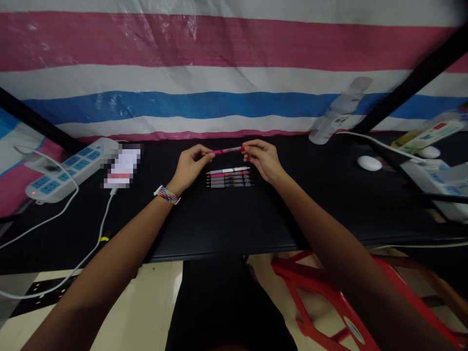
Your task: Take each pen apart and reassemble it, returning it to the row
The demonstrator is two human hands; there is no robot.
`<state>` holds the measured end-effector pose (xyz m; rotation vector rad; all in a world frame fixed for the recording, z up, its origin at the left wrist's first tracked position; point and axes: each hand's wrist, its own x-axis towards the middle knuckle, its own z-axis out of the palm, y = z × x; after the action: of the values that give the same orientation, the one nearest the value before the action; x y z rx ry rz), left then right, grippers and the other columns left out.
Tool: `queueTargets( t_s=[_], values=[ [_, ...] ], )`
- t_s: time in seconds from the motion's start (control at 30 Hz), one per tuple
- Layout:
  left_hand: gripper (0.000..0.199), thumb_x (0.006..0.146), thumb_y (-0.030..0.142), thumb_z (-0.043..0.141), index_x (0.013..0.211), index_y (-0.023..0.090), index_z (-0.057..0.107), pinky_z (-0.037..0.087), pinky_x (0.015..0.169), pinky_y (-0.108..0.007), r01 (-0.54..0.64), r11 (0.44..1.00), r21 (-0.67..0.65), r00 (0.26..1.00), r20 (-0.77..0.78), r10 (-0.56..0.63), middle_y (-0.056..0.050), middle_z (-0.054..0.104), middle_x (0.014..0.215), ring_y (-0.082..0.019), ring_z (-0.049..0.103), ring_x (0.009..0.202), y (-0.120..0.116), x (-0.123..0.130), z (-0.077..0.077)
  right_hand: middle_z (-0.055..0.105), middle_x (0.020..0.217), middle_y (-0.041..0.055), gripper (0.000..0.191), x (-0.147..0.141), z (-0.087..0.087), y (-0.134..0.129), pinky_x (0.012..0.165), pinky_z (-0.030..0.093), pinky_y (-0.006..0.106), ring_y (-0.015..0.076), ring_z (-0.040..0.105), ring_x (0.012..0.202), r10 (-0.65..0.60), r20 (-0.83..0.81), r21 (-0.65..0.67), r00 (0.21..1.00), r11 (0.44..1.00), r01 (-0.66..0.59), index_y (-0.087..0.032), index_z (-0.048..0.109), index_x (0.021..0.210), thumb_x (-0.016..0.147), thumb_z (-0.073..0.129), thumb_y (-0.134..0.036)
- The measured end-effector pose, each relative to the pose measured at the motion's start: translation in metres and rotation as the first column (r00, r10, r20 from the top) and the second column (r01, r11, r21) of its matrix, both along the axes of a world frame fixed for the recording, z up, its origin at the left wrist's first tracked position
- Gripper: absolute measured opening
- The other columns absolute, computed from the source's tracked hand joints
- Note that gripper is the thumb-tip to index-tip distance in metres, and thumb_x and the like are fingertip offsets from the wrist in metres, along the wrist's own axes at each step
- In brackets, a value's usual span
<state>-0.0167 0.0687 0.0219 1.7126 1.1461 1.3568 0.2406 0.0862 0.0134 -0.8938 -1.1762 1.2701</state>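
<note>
Item in hand: pink pen point(224, 150), held level above the far middle of the black table point(219, 219), just beyond a row of pens.

Handling, as I judge it: light, stiff, thin plastic; the smooth barrel may slip or roll, so I would take it near either end with the fingertips, not at mid-barrel.

Left hand point(190, 168): fingers curled nearly closed, thumb and forefinger pinching the pen's left end. A beaded wristband point(167, 195) sits on that wrist.

Right hand point(262, 158): likewise nearly closed, fingertips pinching the pen's right end.

Row of pens point(229, 178): several lying side by side on the table, just near of the hands; the far one is white.

Left: power strip point(69, 168) with white cables.

Far right: clear bottle point(340, 112), white mouse point(369, 163), second power strip point(438, 183).

Near right, below the table: red stool point(321, 297).
</note>
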Motion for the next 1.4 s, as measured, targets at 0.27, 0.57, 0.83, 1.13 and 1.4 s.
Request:
queueTargets(
  t_s=[0.27,0.57,0.83,1.13,1.4],
  values=[
    [0.027,0.097,0.046,0.081,0.084,0.024,0.075,0.053,0.074,-0.032,-0.010,1.000,0.027,1.000,0.007,0.010,-0.002,0.070,0.072,-0.017,0.065,0.070,0.002,0.000,-0.002,0.073,0.086,0.0024,0.023,0.001,-0.002,0.003,0.081,0.064,0.038,0.0170,0.068,0.078,-0.006,-0.007,-0.010,1.000,1.000,0.006,-0.024,0.080,0.093,0.080,0.093,-0.037],
    [0.051,0.109,0.051,0.065,0.068,0.023,0.071,0.053,0.071,-0.032,-0.036,0.999,-0.001,0.999,-0.029,0.036,-0.002,0.065,0.060,-0.016,0.062,0.060,0.003,-0.002,-0.004,0.075,0.085,0.0026,0.015,0.001,0.001,0.002,0.081,0.064,0.037,0.0172,0.069,0.078,-0.006,-0.035,-0.043,0.999,0.999,0.004,-0.024,0.082,0.092,0.081,0.092,-0.029],
    [0.014,0.091,0.022,0.084,0.103,0.020,0.078,0.063,0.090,-0.033,-0.027,1.000,-0.004,0.987,0.160,0.028,-0.005,0.080,0.094,-0.019,0.079,0.091,0.013,-0.006,-0.012,0.073,0.080,0.0030,0.010,0.006,0.002,0.005,0.077,0.060,0.033,0.0165,0.067,0.078,-0.047,-0.117,-0.093,0.992,0.995,0.036,-0.022,0.079,0.087,0.082,0.088,-0.024],
    [0.016,0.089,0.018,0.084,0.103,0.022,0.077,0.067,0.094,-0.036,-0.061,0.998,0.018,0.983,0.176,0.056,-0.005,0.082,0.096,-0.020,0.081,0.094,0.020,-0.013,-0.020,0.067,0.075,0.0029,0.006,0.009,0.005,0.007,0.068,0.055,0.030,0.0151,0.061,0.070,-0.097,-0.156,-0.152,0.983,0.986,0.073,-0.021,0.073,0.080,0.082,0.079,-0.022],
    [0.017,0.088,0.018,0.084,0.103,0.023,0.078,0.067,0.091,-0.036,-0.082,0.996,0.039,0.980,0.184,0.074,-0.005,0.082,0.096,-0.020,0.080,0.094,0.022,-0.015,-0.023,0.065,0.075,0.0029,0.008,0.011,0.004,0.010,0.067,0.053,0.033,0.0158,0.059,0.068,-0.144,-0.148,-0.159,0.978,0.980,0.121,-0.023,0.070,0.079,0.083,0.077,-0.024]
  ],
)
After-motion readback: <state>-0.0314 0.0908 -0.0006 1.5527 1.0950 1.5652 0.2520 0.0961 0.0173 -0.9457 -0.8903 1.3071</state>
